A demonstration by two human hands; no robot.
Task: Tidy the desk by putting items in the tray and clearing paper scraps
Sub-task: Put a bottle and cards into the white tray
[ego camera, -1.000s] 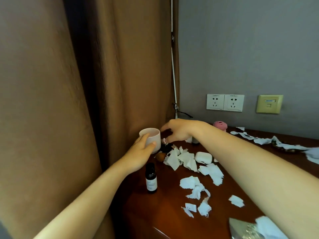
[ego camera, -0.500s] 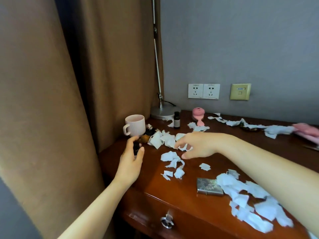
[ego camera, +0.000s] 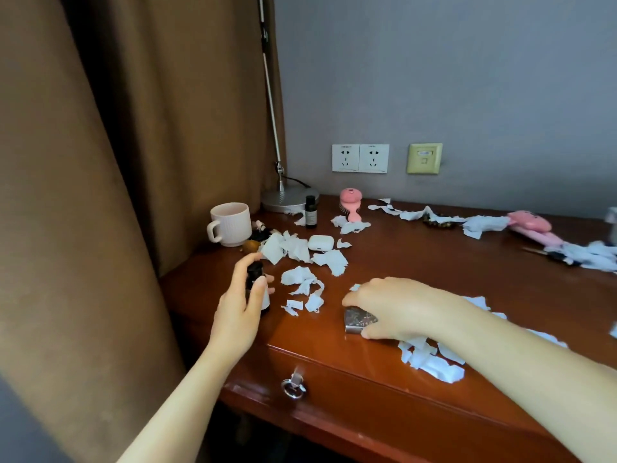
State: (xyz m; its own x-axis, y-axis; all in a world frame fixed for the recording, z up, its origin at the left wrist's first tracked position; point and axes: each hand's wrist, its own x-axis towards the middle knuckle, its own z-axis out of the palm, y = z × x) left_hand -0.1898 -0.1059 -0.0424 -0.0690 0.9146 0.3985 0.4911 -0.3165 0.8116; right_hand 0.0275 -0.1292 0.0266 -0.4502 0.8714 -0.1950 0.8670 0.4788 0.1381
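Observation:
My left hand (ego camera: 241, 307) grips a small dark dropper bottle (ego camera: 255, 275) standing on the brown desk (ego camera: 384, 259) near its left edge. My right hand (ego camera: 397, 307) lies over a small silver metal case (ego camera: 359, 320), fingers and thumb curled round its sides. White paper scraps (ego camera: 302, 285) are strewn between my hands; more scraps (ego camera: 430, 360) lie under my right wrist. A white earbud case (ego camera: 320, 243) sits among scraps behind them. No tray is in view.
A ribbed white mug (ego camera: 230, 223) stands at the back left by the curtain (ego camera: 117, 162). A lamp base (ego camera: 283, 198), a second dark bottle (ego camera: 311, 212), a pink brush (ego camera: 350, 202) and pink items (ego camera: 531, 227) line the back. A drawer pull (ego camera: 293, 385) hangs below.
The left hand left the mug and took hold of the small bottle. The right hand drew back from the far scraps and came down on the silver case. The view pulled back.

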